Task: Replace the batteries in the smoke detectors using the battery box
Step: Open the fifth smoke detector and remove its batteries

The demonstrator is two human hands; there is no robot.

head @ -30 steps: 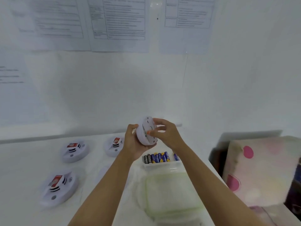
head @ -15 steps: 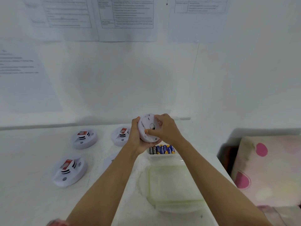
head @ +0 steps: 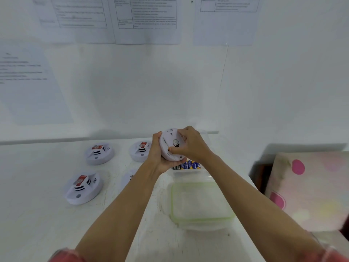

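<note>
The head view shows the left hand (head: 157, 157) cupping a smoke detector (head: 171, 144) above the battery box (head: 187, 167) on the counter (head: 37, 214), now lowered, while the right hand (head: 190, 143) pinches its back, likely opening the compartment.

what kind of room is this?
Probably a makeshift test station in a home: printed instruction sheets taped to a plain white wall, a white tabletop laid out with round white smoke detectors, and pink-spotted bedding beside it.
</note>
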